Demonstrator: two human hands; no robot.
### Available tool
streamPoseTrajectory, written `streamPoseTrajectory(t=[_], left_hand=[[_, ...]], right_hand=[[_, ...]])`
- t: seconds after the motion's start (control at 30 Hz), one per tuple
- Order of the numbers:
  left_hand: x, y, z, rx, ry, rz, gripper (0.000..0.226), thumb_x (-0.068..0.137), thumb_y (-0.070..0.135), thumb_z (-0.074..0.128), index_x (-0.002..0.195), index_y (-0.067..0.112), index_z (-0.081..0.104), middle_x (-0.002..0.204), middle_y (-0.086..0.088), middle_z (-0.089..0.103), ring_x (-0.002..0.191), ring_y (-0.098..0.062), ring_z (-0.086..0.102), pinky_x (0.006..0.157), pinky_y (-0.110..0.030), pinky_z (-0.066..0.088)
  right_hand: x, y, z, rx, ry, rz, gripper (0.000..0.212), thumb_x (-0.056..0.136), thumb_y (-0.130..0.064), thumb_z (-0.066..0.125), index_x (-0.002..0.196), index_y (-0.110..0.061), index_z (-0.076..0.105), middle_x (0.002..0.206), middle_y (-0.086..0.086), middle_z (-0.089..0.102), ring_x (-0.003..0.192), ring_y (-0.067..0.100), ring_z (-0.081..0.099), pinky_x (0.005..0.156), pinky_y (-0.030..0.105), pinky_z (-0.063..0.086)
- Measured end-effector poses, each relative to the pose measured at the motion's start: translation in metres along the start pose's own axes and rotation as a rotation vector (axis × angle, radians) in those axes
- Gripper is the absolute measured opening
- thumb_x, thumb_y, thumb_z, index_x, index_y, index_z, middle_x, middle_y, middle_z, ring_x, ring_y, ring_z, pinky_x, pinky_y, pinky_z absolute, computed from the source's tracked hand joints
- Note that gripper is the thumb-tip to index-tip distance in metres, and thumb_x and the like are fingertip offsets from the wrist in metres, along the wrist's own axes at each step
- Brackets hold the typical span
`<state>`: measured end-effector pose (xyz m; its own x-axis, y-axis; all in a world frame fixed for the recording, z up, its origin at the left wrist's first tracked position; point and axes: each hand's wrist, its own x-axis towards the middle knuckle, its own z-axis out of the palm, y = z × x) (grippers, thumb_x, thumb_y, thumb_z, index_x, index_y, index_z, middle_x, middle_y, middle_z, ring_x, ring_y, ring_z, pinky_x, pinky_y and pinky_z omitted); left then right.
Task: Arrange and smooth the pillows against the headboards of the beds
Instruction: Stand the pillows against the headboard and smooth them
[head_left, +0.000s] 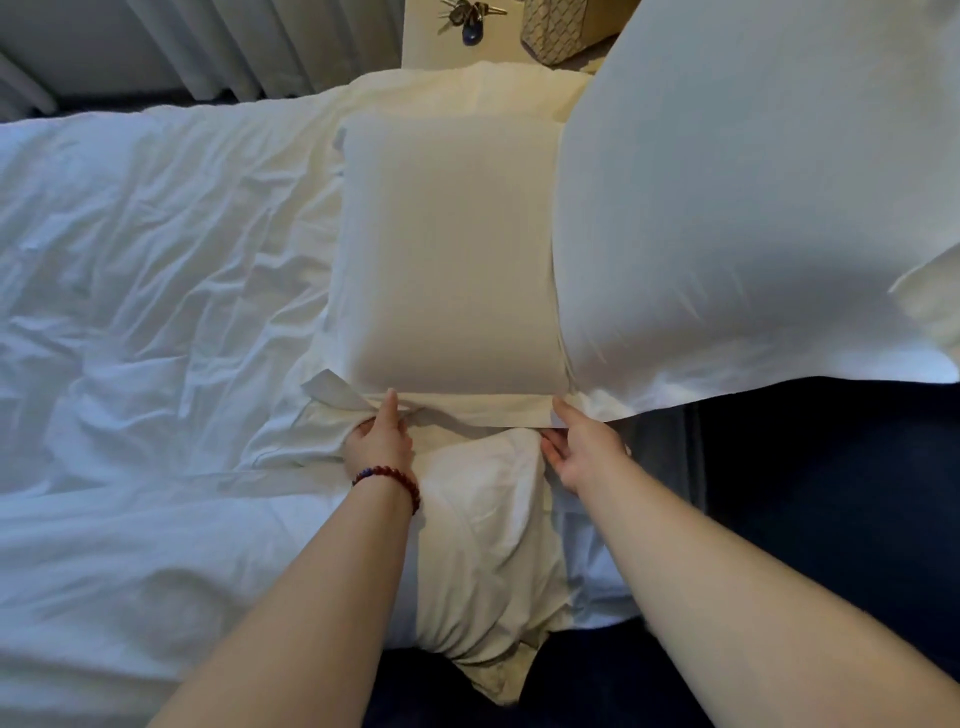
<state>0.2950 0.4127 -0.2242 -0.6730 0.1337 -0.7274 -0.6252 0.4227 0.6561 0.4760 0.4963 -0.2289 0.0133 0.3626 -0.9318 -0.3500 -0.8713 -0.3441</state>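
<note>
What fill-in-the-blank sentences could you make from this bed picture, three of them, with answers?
1. The bead bracelet sits on the ___ wrist.
2. The left hand and right hand touch the near edge of the square ___.
3. On the nightstand beyond the bed lies a bunch of ___.
Missing: left; pillow; keys.

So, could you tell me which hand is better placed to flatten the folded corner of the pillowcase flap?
Probably left: the left hand touches the flap right beside the folded corner of the middle pillow, while the right hand is at the flap's opposite end.
</note>
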Motion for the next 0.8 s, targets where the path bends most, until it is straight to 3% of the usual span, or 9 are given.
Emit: streamPoseTrajectory(t=[0.1,0.23,0.3,0.37,0.47,0.57,0.67,0.73,0.8], left_hand=[[-0.005,0.003,-0.001,0.091,0.140,0.115,0.041,0.074,0.056,0.071,0.082,0.016,0.068,0.078,0.005,0.069,0.075,-0.021,0.065,0.078,-0.031,0.054],[-0.006,0.021,-0.003,0.158,0.303,0.267,0.063,0.074,0.049,0.077,0.121,0.016,0.050,0.104,0.005,0.059,0.092,-0.014,0.058,0.086,-0.026,0.043],[0.001,0.030,-0.003,0.175,0.345,0.266,0.064,0.073,0.049,0.077,0.119,0.012,0.052,0.109,-0.001,0.061,0.095,-0.019,0.060,0.088,-0.030,0.046],[0.007,0.038,-0.002,0.238,0.357,0.224,0.044,0.082,0.047,0.069,0.103,0.010,0.057,0.101,-0.005,0.064,0.090,-0.024,0.061,0.085,-0.032,0.048],[0.021,0.045,-0.014,0.296,0.295,0.197,0.027,0.100,0.035,0.043,0.098,0.010,0.055,0.105,-0.015,0.060,0.092,-0.027,0.055,0.091,-0.034,0.047],[0.036,0.036,-0.044,-0.097,0.028,0.032,0.050,0.098,0.035,0.046,0.132,-0.001,0.046,0.135,-0.024,0.052,0.104,-0.026,0.059,0.099,-0.036,0.049],[0.037,0.032,-0.063,-0.451,-0.076,-0.141,0.036,0.102,0.022,0.045,0.133,0.004,0.046,0.118,-0.016,0.062,0.104,-0.027,0.064,0.094,-0.043,0.052],[0.035,0.036,-0.065,-0.493,-0.134,-0.172,0.026,0.102,0.013,0.044,0.126,0.004,0.049,0.112,-0.013,0.064,0.101,-0.027,0.064,0.088,-0.042,0.055],[0.033,0.039,-0.065,-0.403,-0.196,-0.156,0.020,0.098,0.009,0.052,0.117,0.004,0.054,0.111,-0.013,0.065,0.102,-0.025,0.065,0.078,-0.037,0.058]], right_hand=[[0.001,0.003,0.002,0.040,-0.008,0.037,0.014,0.086,-0.016,0.073,0.093,-0.013,0.061,0.093,0.004,0.068,0.081,0.019,0.067,0.062,0.027,0.051],[0.003,0.009,0.010,0.055,0.016,0.084,0.018,0.083,-0.020,0.077,0.092,-0.013,0.063,0.096,0.003,0.067,0.078,0.014,0.065,0.054,0.024,0.050],[0.003,0.016,0.017,0.071,0.034,0.087,0.019,0.081,-0.021,0.078,0.091,-0.013,0.063,0.097,0.002,0.067,0.079,0.014,0.065,0.052,0.023,0.051],[0.003,0.022,0.028,0.119,0.055,0.082,0.019,0.082,-0.019,0.077,0.094,-0.013,0.063,0.099,0.003,0.067,0.082,0.015,0.067,0.058,0.023,0.054],[-0.001,0.022,0.036,0.228,0.084,0.039,0.009,0.090,-0.012,0.068,0.096,-0.010,0.062,0.100,0.007,0.067,0.084,0.018,0.067,0.069,0.028,0.057],[0.002,0.026,0.028,0.265,0.134,-0.026,0.004,0.093,-0.006,0.063,0.097,-0.007,0.061,0.102,0.011,0.065,0.078,0.016,0.063,0.083,0.031,0.056],[0.003,0.042,0.027,0.360,0.070,0.002,0.020,0.095,-0.009,0.059,0.115,-0.006,0.058,0.106,0.010,0.065,0.098,0.022,0.064,0.092,0.034,0.052],[-0.001,0.056,0.040,0.377,-0.032,0.049,0.030,0.095,-0.014,0.061,0.124,-0.008,0.057,0.098,0.006,0.065,0.113,0.024,0.060,0.091,0.033,0.050],[-0.007,0.068,0.056,0.313,-0.117,0.092,0.034,0.093,-0.016,0.064,0.126,-0.010,0.057,0.095,0.003,0.066,0.111,0.021,0.059,0.091,0.031,0.047]])
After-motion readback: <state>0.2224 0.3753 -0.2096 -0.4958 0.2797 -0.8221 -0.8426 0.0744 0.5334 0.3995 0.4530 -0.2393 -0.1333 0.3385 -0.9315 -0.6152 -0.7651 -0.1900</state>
